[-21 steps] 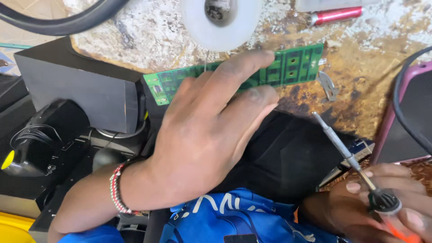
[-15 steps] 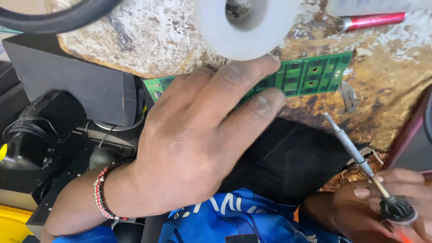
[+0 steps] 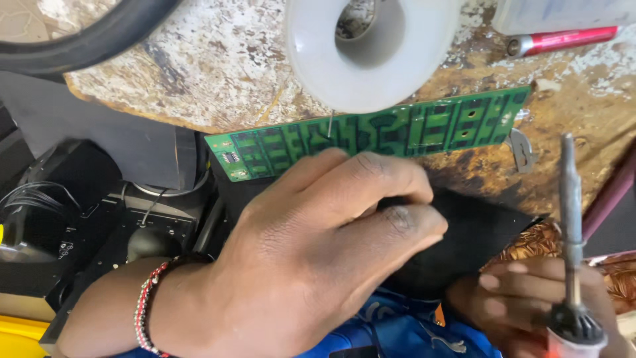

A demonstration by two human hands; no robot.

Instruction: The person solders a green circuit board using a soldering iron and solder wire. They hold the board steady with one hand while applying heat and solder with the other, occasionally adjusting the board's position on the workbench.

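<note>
I am seeing my bare left hand wearing a beaded wristband of red, white and black strands around the wrist. My bare right hand is showing no ring. Bright blue printed clothing is covering my body below.

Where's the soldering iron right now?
In the head view the soldering iron stands at the right edge, gripped low by the right hand, its tip pointing up beside the right end of the green circuit board.
</note>
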